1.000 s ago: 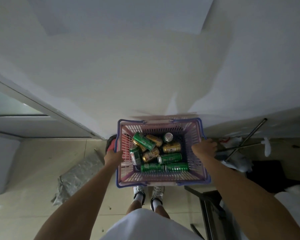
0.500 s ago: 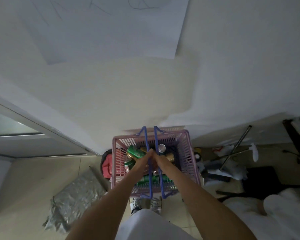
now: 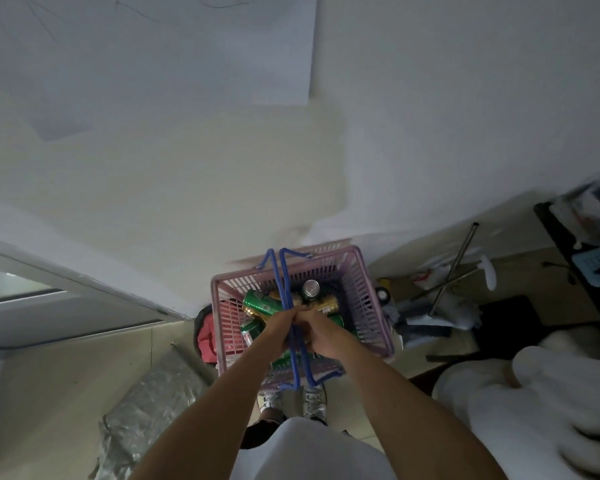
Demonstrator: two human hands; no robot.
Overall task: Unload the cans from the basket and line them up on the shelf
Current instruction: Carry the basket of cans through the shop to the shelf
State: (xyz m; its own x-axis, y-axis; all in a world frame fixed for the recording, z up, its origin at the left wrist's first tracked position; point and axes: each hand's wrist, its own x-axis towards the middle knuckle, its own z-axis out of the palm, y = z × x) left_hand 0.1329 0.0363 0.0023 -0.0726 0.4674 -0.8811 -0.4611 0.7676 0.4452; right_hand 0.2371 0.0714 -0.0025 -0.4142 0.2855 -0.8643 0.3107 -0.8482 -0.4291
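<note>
While both hands (image 3: 300, 329) clench the handles (image 3: 293, 344), clutter (image 3: 433, 299) flanks the basket (image 3: 368, 299) of cans (image 3: 262, 303).

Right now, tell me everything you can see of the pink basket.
The pink basket is a rectangular plastic crate with slotted lattice walls and a solid rim. Its two blue handles are swung up together over the middle, gripped by the left hand and right hand. It is held above the floor near the wall, roughly level. Inside lie green and gold cans on their sides; one silver-topped can stands upright.
</note>
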